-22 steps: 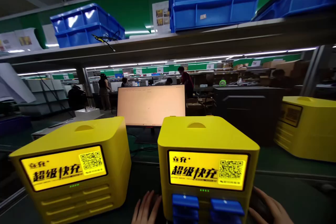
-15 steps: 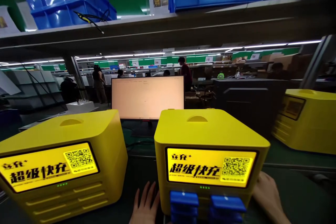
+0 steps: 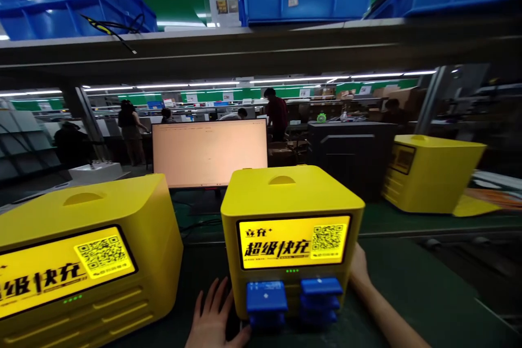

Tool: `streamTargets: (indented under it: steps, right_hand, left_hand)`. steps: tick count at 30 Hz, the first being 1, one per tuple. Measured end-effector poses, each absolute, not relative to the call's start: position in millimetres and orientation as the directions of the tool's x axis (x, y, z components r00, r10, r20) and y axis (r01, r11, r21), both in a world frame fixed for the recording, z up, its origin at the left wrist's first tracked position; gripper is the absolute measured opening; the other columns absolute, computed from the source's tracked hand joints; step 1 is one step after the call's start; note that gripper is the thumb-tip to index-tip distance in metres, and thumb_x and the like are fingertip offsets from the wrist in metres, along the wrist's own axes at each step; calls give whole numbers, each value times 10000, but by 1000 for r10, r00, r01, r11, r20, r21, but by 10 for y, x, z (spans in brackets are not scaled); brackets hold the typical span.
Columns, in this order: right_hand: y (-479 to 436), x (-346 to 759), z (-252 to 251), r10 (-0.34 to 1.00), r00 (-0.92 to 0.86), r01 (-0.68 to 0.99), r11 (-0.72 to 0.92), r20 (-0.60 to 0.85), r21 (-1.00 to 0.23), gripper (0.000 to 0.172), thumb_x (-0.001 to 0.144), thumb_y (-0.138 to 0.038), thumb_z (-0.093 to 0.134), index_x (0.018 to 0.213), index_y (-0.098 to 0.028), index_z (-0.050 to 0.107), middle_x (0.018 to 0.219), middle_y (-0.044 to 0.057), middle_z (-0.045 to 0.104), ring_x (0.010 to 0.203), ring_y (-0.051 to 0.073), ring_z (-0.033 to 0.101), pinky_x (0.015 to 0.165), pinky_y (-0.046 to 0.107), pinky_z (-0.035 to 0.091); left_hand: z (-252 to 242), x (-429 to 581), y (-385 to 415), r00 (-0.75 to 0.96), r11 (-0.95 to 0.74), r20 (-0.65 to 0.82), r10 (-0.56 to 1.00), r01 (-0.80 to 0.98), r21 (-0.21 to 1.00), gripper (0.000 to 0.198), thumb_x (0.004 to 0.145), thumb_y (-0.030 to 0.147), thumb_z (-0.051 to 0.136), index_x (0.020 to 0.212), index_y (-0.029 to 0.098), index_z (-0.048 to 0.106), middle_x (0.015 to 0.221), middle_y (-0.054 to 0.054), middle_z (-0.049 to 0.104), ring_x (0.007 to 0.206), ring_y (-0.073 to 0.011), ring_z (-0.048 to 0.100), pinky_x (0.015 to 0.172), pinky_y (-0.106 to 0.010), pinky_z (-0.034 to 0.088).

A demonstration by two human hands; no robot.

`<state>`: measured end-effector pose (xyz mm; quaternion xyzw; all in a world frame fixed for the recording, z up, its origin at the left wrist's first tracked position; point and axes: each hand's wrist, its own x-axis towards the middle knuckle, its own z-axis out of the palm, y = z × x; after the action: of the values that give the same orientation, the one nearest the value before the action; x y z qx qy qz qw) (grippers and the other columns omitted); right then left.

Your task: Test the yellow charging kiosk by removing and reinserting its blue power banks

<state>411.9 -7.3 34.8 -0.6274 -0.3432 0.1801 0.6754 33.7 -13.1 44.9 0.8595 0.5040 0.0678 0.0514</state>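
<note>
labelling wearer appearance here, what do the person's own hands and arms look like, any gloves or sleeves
Both are bare. The left hand has no glove, ring or watch in view; only the fingers and part of the back show. The right hand is also ungloved, and its forearm runs bare to the frame edge, with no sleeve, band or marking visible.

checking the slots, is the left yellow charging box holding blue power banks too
No, the left yellow box shows only yellow slots; blue power banks sit only in the middle box.
</note>
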Motion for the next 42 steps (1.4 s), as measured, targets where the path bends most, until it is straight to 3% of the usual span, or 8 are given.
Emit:
streamTargets:
  steps: [5,8,11,16,21,26,32,42]
  right_hand:
    - [-693,3694,340,802,568,78,172,185,-982,485,703,-558,592,990,-170,642,1039,84,664,976,307,594,816,381,511]
    - [-989,3568,322,848,511,17,153,140,-988,493,768,-567,553,1080,-191,617,1158,63,611,1134,277,501,930,350,446]
    - [-1079,3541,323,882,455,-37,159,125,-987,501,784,-548,565,1159,-216,569,1238,39,558,1205,248,434,958,313,421]
    - [-1022,3545,364,867,482,-52,169,123,-984,527,726,-547,627,1127,-205,603,1194,47,590,1176,284,462,951,340,433]
    - [-1036,3540,404,862,493,-43,160,119,-986,532,707,-546,636,1113,-202,615,1173,51,603,1162,289,475,944,351,440]
    - [-1046,3540,426,861,496,-46,159,116,-986,530,696,-536,648,1105,-201,622,1154,56,614,1137,290,497,941,362,442]
    - [-1056,3515,503,848,512,-48,184,134,-982,529,655,-550,677,1060,-211,649,1107,59,638,1092,305,530,906,377,469]
    - [-1078,3507,532,851,513,-35,148,110,-988,542,661,-560,661,1071,-206,642,1108,53,638,1105,302,521,900,362,473]
  left_hand:
    - [486,321,-123,453,-464,105,885,847,260,592,794,628,410,1289,306,451,1415,-41,359,1336,-289,221,1075,-569,145]
    - [563,326,-178,421,-461,191,887,769,443,489,776,553,487,1136,236,584,1272,-87,527,1235,-299,394,1043,-516,255]
    - [772,460,-329,262,-365,257,930,589,721,384,800,543,453,836,198,618,932,-77,632,925,-247,568,841,-356,435]
    - [1194,885,-619,146,-120,94,985,177,977,462,740,628,500,647,184,586,641,-11,546,680,-188,515,635,-244,412]
    - [1258,996,-714,190,58,-76,979,95,994,499,656,657,575,697,162,617,613,6,542,610,-157,479,582,-230,379]
    - [1219,908,-739,146,22,-43,988,140,990,533,657,641,578,929,185,631,812,-15,631,885,-225,553,767,-253,418]
    - [1175,972,-750,102,115,-123,987,88,990,724,622,724,537,1055,146,590,740,-34,635,709,-225,590,561,-269,395]
    - [1187,981,-771,117,166,-166,979,10,986,755,594,715,591,1076,134,580,802,-54,652,739,-226,604,559,-261,400]
